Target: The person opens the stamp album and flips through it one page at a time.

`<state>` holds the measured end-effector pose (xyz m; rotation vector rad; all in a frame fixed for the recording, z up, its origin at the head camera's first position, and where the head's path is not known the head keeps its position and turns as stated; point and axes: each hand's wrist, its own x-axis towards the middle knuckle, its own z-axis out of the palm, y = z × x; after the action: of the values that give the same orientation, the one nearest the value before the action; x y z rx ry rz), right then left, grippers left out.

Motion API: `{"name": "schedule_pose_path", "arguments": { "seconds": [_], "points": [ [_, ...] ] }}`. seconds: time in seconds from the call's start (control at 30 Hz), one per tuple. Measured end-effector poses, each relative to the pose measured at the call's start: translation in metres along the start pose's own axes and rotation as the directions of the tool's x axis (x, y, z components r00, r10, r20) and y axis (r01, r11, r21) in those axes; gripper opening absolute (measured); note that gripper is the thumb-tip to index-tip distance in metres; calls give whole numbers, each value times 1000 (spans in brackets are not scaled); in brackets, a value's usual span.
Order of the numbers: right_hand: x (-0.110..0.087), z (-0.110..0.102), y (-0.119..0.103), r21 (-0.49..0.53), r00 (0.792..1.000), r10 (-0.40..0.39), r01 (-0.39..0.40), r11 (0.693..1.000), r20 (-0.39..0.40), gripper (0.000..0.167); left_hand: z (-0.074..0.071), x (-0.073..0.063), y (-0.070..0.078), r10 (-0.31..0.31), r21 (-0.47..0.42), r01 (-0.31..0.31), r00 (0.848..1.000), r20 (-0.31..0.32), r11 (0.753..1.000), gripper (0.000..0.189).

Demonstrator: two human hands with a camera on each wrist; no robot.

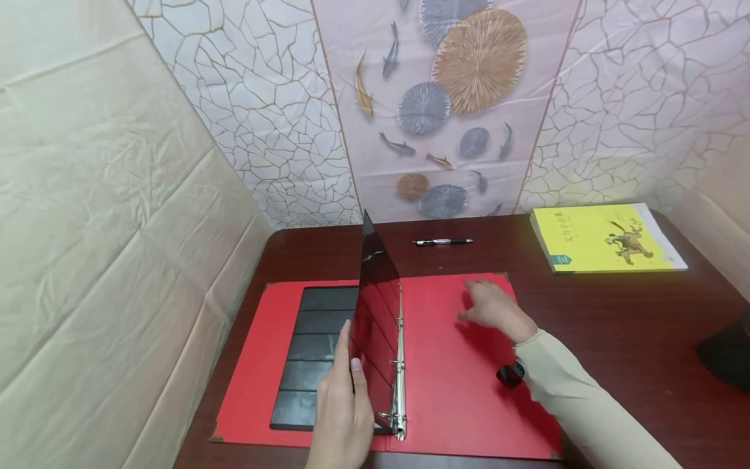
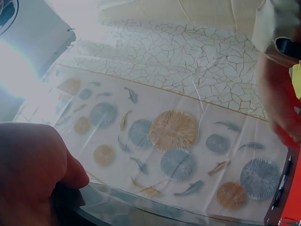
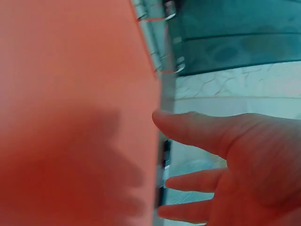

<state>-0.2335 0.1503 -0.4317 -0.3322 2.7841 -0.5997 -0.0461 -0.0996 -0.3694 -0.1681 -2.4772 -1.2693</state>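
A red ring binder [image 1: 451,391] lies spread out on the dark wooden table. My left hand [image 1: 342,404] pinches the outer edge of a black pocket page [image 1: 375,326], which stands upright on the binder's metal rings [image 1: 400,371]. Under it, on the left cover, lie more black pages [image 1: 310,352] with clear horizontal pockets. Over the right cover hovers my right hand [image 1: 495,309], its fingers spread and holding nothing. The right wrist view shows that hand [image 3: 244,165] above the red cover. In the left wrist view, thumb and page edge [image 2: 108,202] are close up.
A black and silver pen [image 1: 442,241] lies behind the binder. At the back right is a yellow book [image 1: 603,238]. A dark object [image 1: 729,352] stands at the right edge. Patterned cloth [image 1: 439,130] hangs behind the table, and pale cloth [image 1: 117,228] on the left.
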Motion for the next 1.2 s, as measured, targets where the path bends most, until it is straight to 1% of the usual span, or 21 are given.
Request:
{"name": "schedule_pose_path", "arguments": {
  "seconds": [0.1,0.3,0.4,0.5,0.63,0.73,0.83,0.93,1.0,1.1,1.17,1.2],
  "points": [
    [2,8,11,-32,1000,11,-11,999,-13,82,-1,-2,-4,12,-34,-12,1000,-21,999,48],
    [4,19,26,26,999,41,-41,999,13,91,-7,-7,-15,-25,-67,20,997,-71,998,47],
    [4,21,30,49,999,42,-43,998,21,91,-11,-8,-22,-72,-93,64,994,-85,994,47],
    [5,24,32,62,999,40,-41,997,20,92,-17,-9,-29,-151,-120,141,985,-79,983,49],
    [5,26,34,78,999,46,-47,996,14,93,-23,-10,-36,-256,-191,237,963,-79,952,52],
    [4,27,34,83,999,45,-45,996,5,93,-25,-10,-40,-309,-257,277,946,-93,926,53],
    [3,28,34,80,999,37,-36,996,-1,93,-27,-10,-44,-341,-287,300,935,-103,910,54],
    [3,30,33,78,1000,27,-27,997,4,93,-28,-11,-50,-358,-294,317,928,-99,902,53],
    [3,29,33,80,1000,22,-22,997,0,92,-28,-11,-55,-360,-304,316,927,-101,899,53],
    [3,29,34,81,1000,15,-14,997,-11,93,-28,-10,-65,-354,-329,299,927,-122,896,50],
    [2,30,36,81,1000,19,-18,997,-12,93,-28,-10,-72,-355,-355,291,926,-131,889,48],
    [2,30,36,83,1000,21,-21,996,-7,94,-29,-10,-75,-365,-368,297,922,-128,881,48]
  ]
}}
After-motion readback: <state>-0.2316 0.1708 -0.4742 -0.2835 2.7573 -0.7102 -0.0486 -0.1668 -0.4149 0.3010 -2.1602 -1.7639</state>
